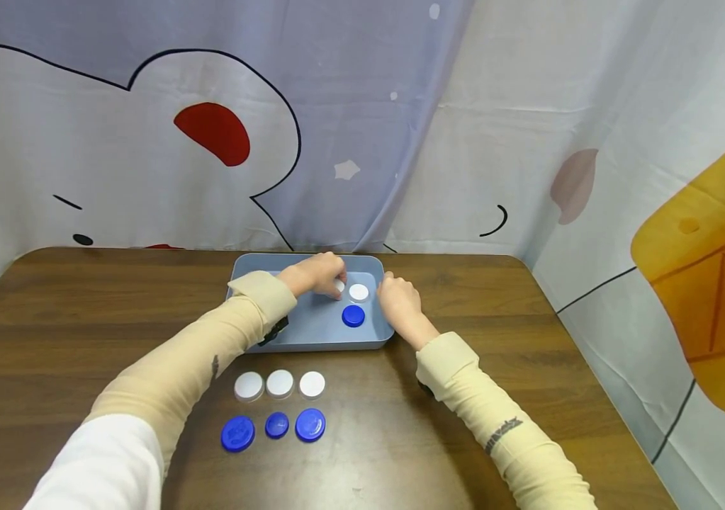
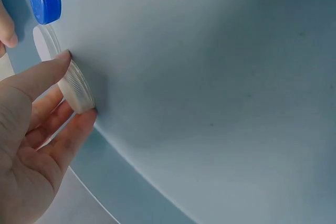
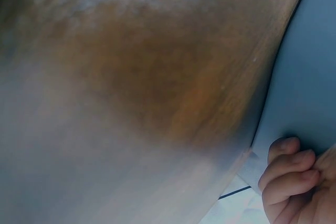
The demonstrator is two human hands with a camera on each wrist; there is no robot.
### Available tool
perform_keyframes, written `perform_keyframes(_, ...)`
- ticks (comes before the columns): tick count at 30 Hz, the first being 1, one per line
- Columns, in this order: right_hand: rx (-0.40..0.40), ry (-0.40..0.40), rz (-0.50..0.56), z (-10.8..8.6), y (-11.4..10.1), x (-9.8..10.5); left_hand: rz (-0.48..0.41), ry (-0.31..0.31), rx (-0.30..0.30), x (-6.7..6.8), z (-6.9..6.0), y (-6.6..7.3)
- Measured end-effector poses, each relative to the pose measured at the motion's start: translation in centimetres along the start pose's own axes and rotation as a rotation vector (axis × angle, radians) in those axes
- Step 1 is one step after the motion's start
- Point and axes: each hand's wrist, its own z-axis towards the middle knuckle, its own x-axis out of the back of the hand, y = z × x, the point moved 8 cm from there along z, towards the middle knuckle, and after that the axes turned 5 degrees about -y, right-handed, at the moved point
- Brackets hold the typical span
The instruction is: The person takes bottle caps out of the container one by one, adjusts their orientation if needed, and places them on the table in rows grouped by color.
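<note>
My left hand reaches into a grey-blue tray and pinches a white bottle cap between thumb and fingers, the cap tilted on its edge. Right beside it stands another white cap, and a blue cap lies just nearer to me in the tray. My right hand is at the tray's right rim. Its fingers curl in towards the palm with nothing visible inside them. Whether it touches the rim is hard to make out.
In front of the tray, three white caps form a row on the brown wooden table. Nearer me lie three blue caps, the middle one smaller. A printed curtain hangs behind and to the right of the table.
</note>
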Motion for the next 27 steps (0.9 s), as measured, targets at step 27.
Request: perform_keyframes(27,0.015,0.014,0.002,-0.2,-0.4,-0.2,-0.005,0.131,0.055,1.3,-1.5,0.5)
